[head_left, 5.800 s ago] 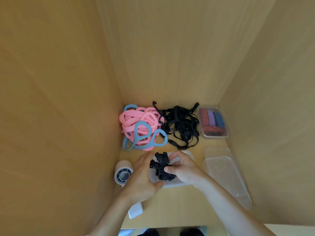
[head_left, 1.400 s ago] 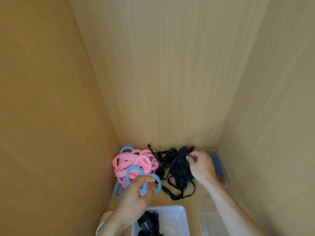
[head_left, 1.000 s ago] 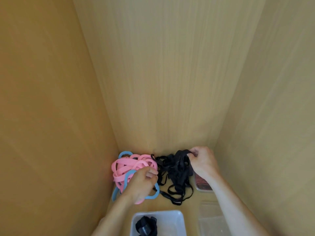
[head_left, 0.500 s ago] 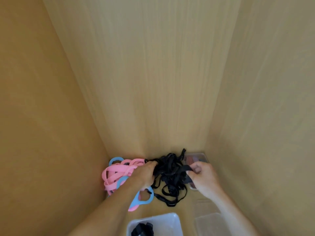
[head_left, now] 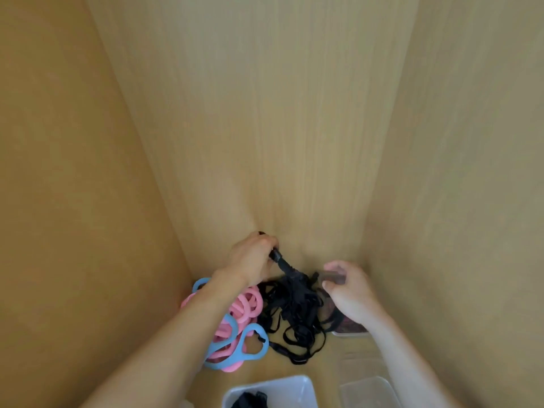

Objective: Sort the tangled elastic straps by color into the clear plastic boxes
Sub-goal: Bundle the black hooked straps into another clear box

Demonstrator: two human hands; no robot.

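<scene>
A tangle of black elastic straps (head_left: pixel 294 313) lies at the back of the wooden shelf. My left hand (head_left: pixel 253 260) grips a bunch of these black straps and holds it raised, so the strands hang down taut from it. My right hand (head_left: pixel 347 290) rests on the right side of the tangle, fingers curled at a strap end. A pile of pink straps (head_left: pixel 244 307) with blue loops (head_left: pixel 250 346) lies to the left, partly under my left forearm. A clear box (head_left: pixel 294 387) at the bottom edge holds some black straps (head_left: pixel 250 400).
Another clear box (head_left: pixel 350 329) with dark red bands sits behind my right wrist, mostly hidden. An empty clear box (head_left: pixel 371 390) stands at the bottom right. Wooden walls close in on the left, back and right.
My left hand has taken hold of the black straps and lifted them up toward the back wall. My right hand stayed at the tangle's right side.
</scene>
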